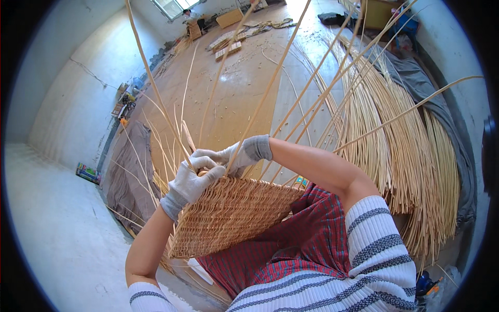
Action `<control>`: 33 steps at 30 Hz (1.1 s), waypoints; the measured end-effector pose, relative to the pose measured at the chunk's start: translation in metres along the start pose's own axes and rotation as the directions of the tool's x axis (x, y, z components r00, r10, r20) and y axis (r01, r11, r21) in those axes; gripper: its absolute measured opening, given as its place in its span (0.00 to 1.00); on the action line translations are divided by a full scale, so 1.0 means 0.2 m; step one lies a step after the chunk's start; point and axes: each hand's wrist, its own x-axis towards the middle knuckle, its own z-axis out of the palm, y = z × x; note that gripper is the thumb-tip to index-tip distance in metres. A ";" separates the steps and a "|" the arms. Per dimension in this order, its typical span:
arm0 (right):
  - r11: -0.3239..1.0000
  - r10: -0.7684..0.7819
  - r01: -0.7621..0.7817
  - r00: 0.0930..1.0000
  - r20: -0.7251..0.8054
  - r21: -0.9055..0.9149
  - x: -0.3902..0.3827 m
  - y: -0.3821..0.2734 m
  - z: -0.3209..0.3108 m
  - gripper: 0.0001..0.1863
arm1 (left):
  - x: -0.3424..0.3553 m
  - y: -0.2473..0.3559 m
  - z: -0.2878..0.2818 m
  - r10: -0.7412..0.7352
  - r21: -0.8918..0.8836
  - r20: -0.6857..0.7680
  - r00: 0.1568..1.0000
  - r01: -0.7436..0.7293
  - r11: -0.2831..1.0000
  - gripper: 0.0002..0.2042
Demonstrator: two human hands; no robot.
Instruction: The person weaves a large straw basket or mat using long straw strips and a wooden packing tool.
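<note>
A tan wicker basket (234,213) rests tilted against my lap, its woven side toward me. Long bare rods (267,91) fan up and outward from its upper edge. My left hand (191,179), in a whitish work glove with a grey cuff, grips a rod at the upper left corner, thumb and fingers closed. Right beside it, my right hand (231,157), gloved the same way, reaches across to that corner. Its fingers are bent in around the rods and partly hidden behind the left hand. A red checked cloth (312,229) covers my lap.
Large bundles of wicker rods (384,135) lie on the right over grey cloth (442,104). Another grey cloth (126,166) lies at left by the wall. Farther off, flat woven pieces (227,51) lie on the brown floor (239,88). Another person (188,14) is by the window.
</note>
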 end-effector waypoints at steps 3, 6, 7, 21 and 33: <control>0.998 0.011 -0.010 1.000 0.012 -0.066 -0.03 0.02 0.00 0.37 | 0.04 0.05 -0.07 -0.026 -0.051 0.152 0.988 0.034 0.998 0.13; 0.996 0.074 -0.076 0.996 -0.043 -0.053 -0.04 0.01 -0.01 0.36 | 0.09 0.11 -0.11 -0.023 0.052 0.283 0.959 0.008 0.999 0.18; 0.995 0.074 -0.077 0.996 -0.056 -0.058 -0.06 0.02 0.00 0.36 | 0.09 0.12 -0.11 -0.032 0.111 0.301 0.953 -0.002 0.994 0.17; -0.593 -0.235 -0.461 0.883 -0.406 -0.660 -0.23 -1.50 0.21 0.26 | 0.07 0.03 -0.07 -0.054 0.089 0.280 0.959 0.030 0.996 0.12; 0.463 0.023 -0.729 0.579 -0.815 -0.504 -0.52 0.46 0.60 0.19 | 0.08 -0.01 -0.04 -0.124 0.017 0.217 0.968 0.123 0.992 0.17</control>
